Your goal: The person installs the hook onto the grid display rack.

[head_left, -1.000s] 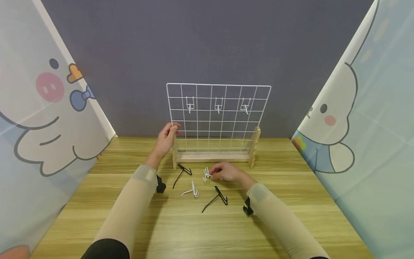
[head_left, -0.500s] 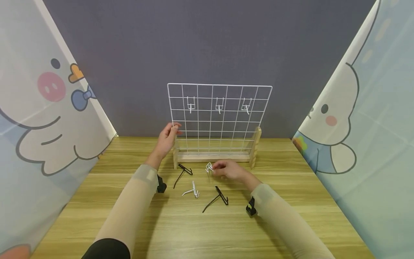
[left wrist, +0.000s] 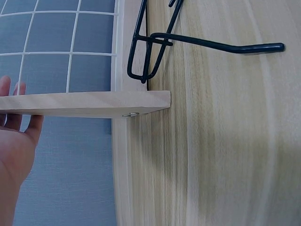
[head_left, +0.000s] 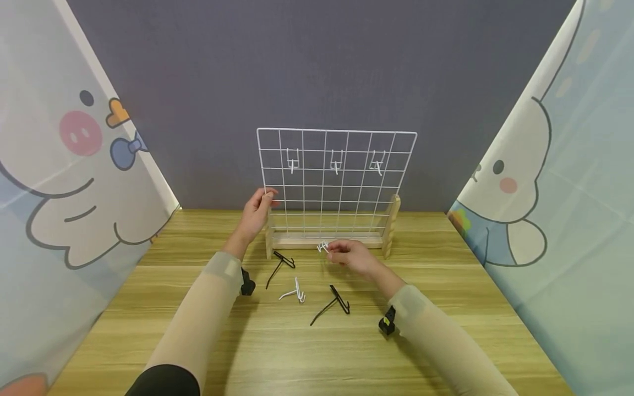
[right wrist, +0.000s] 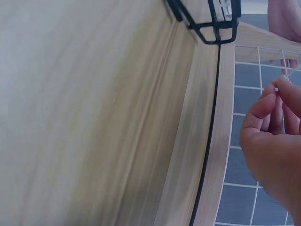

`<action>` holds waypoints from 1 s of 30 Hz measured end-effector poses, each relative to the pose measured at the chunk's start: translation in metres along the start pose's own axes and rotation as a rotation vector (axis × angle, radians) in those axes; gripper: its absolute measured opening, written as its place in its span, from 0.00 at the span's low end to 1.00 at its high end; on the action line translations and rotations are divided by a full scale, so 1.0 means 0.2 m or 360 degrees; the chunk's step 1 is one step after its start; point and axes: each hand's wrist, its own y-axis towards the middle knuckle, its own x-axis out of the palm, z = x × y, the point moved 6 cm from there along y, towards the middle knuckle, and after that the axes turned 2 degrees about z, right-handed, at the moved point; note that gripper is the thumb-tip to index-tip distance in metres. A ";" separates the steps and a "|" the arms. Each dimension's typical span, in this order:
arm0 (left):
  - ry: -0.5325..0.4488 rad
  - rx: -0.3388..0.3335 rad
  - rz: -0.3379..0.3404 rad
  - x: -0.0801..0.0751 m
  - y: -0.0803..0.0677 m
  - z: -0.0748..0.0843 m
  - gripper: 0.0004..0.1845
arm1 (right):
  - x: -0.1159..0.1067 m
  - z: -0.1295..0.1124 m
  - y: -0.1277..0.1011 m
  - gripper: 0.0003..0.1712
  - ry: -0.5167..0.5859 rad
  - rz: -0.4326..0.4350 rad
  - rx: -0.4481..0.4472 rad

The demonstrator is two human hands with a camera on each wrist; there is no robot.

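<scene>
A wood-grained desk [head_left: 277, 352] fills the lower part of the head view, with a plain dark grey wall [head_left: 337, 66] across the top. At the left edge hangs a pale panel [head_left: 29, 44] printed with a white cartoon figure [head_left: 69, 190], its round snout [head_left: 81, 133] pink; at the right edge, another panel [head_left: 589, 181] shows a pink-cheeked white character [head_left: 520, 135] and a multicoloured flower [head_left: 460, 221].
</scene>
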 end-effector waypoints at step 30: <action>0.0021 -0.0026 -0.0032 0.00 0.00 -0.01 0.22 | 0.00 -0.27 -0.01 0.25 0.0444 0.0190 -0.0063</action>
